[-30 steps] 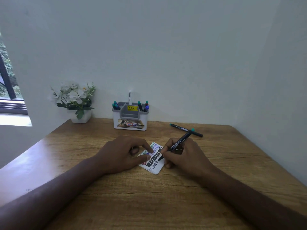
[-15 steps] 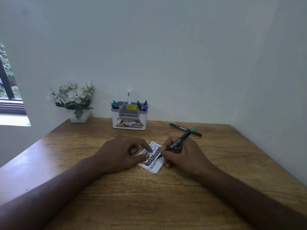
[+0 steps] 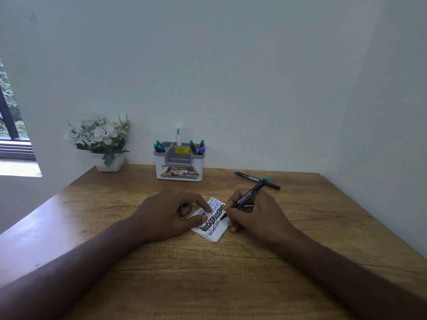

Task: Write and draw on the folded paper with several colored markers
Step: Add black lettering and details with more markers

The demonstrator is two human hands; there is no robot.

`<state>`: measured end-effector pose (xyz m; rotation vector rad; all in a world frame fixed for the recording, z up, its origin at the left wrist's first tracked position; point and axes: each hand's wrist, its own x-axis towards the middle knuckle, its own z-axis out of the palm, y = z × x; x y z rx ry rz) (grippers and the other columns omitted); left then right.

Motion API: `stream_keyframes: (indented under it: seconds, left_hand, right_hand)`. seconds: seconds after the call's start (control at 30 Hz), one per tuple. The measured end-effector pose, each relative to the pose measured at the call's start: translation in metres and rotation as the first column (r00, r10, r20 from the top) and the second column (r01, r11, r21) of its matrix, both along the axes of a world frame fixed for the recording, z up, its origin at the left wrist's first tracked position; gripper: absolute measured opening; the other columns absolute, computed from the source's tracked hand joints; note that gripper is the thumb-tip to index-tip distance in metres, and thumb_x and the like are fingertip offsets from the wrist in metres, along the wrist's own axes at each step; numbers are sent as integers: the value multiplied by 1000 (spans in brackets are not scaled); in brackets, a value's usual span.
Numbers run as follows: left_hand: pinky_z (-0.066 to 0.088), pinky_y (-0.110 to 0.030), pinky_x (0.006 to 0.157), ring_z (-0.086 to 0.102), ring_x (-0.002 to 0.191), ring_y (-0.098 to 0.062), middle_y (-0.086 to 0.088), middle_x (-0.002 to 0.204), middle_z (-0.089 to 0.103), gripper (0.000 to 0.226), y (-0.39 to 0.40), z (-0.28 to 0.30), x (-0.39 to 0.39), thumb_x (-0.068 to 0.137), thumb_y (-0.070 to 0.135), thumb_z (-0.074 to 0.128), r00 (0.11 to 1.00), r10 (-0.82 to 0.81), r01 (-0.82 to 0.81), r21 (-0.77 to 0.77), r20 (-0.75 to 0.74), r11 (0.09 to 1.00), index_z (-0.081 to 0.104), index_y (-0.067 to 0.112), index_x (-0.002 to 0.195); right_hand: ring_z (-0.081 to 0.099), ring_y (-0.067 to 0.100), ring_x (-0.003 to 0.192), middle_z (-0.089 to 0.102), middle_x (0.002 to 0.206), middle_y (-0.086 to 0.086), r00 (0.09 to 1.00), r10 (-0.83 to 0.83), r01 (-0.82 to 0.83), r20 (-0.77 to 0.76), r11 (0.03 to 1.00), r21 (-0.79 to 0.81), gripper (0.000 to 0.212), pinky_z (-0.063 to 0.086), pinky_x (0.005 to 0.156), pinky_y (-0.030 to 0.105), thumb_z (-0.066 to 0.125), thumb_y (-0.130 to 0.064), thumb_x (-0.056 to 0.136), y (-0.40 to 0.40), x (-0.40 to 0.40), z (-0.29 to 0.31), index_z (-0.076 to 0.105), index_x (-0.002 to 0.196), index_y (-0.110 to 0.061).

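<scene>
A small folded white paper [image 3: 213,232] lies on the wooden table [image 3: 208,273], covered with coloured loops and scribbles and a thick dark looped line. My left hand [image 3: 171,213] presses its left part down with thumb and forefinger. My right hand [image 3: 256,215] grips a black marker [image 3: 247,197] with a green end cap, its tip touching the paper's right edge at the dark loops. Part of the paper is hidden under my left fingers.
A second black marker [image 3: 256,180] lies behind my right hand. A grey-and-white organiser [image 3: 179,167] with several markers stands at the back by the wall. A white pot of white flowers [image 3: 101,139] stands at the back left. A wall closes the right side.
The marker tip has crept up and right along the dark looped line. My left hand stays pressed on the paper.
</scene>
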<state>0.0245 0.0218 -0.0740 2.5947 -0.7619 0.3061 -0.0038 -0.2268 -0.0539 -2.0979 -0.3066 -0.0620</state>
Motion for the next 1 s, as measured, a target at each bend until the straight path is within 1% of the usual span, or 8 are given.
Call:
stream_keyframes:
  seconds: [0.23,0.37,0.47,0.53,0.6,0.77,0.93,1.0]
  left_hand:
    - [50,-43,60,59,74,-12,9,75,62,29,-2,1,-2,90,71,58,1000,0,0,0,-5,1000,64,59,115]
    - [51,-35,65,59,82,-7,19,89,63,34,-1,3,-5,92,66,61,1000,15,-15,-2,1,1000,58,58,125]
    - [47,-23,74,56,91,-7,17,97,56,37,-3,6,-9,101,31,62,1000,-7,6,-134,-4,991,48,45,133]
    - [43,-16,76,54,93,-10,13,100,53,42,-5,9,-13,100,5,53,999,-32,33,-190,8,981,47,31,132]
    - [43,-14,79,54,97,-11,11,104,54,44,-9,12,-15,100,-4,46,999,-30,36,-185,36,982,47,26,132]
    - [43,-10,77,57,97,4,16,109,61,47,-18,16,-16,109,6,42,997,-49,39,-177,-52,983,31,31,147]
    - [40,-1,80,58,102,13,36,105,61,52,-18,17,-16,107,19,51,1000,-9,5,-202,-19,979,28,46,146]
    - [38,1,80,53,105,11,29,119,61,52,-17,16,-15,107,24,52,1000,24,-24,-164,-2,986,30,49,147]
  right_hand:
    - [76,14,63,79,73,2,1000,5,-5,3,1000,-1,3,66,72,31,73,-18,93,0,1,0,72,90,-17]
    - [77,23,72,79,80,13,1000,-26,19,14,928,372,4,66,77,39,73,-3,91,-6,5,4,74,94,-5]
    - [78,23,77,79,87,17,997,-71,52,14,841,539,10,65,77,34,75,5,88,-10,9,6,73,96,1]
    - [78,27,80,79,88,19,997,-77,69,-10,815,576,8,65,83,40,71,8,88,-10,12,4,72,93,3]
    - [78,32,83,79,89,20,996,-81,79,-23,798,598,10,63,86,46,66,5,92,-10,14,2,75,90,1]
    - [79,32,87,81,95,12,998,-54,34,13,780,625,24,66,79,38,57,-2,101,-6,6,8,77,91,4]
    - [79,25,78,81,84,11,979,-92,-26,180,827,562,10,67,76,36,68,-2,95,-8,-1,11,77,97,-3]
    - [79,24,77,80,81,12,974,-88,-40,207,837,546,6,66,74,32,70,-5,94,-9,-2,10,76,96,-4]
